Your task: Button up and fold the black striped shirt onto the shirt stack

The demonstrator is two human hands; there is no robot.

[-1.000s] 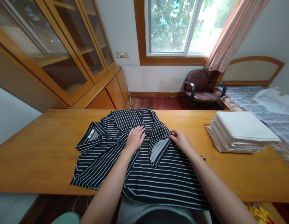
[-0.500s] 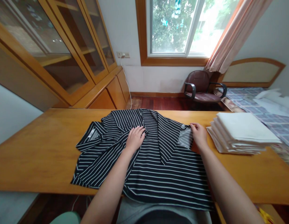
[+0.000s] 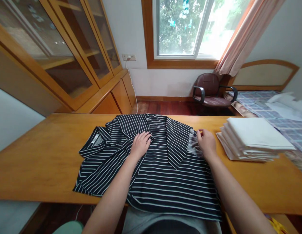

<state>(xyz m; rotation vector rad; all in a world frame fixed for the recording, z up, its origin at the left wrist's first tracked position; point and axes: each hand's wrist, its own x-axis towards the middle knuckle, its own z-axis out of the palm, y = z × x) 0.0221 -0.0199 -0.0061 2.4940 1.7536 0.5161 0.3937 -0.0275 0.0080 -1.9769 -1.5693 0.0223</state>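
A black shirt with white stripes (image 3: 165, 182) lies partly folded on the wooden table, its front hem hanging at the near edge. My left hand (image 3: 141, 144) rests flat on the middle of the shirt, fingers stretched out. At the shirt's right side, my right hand (image 3: 206, 143) pinches the edge of a sleeve opening, where the paler inner side of the cloth shows. The collar (image 3: 94, 143), with a white label inside, points to the left.
A stack of folded white sheets (image 3: 258, 136) stands on the table (image 3: 43, 156) to the right. Beyond the table are a brown armchair (image 3: 209, 91), a bed (image 3: 282, 107) and a glass-fronted cabinet (image 3: 99, 81). A green stool (image 3: 69, 227) shows below at the left.
The sleeve under my right hand has shifted slightly to the right, and its opening has narrowed. My right hand has turned a little inward. My left hand stays in place.
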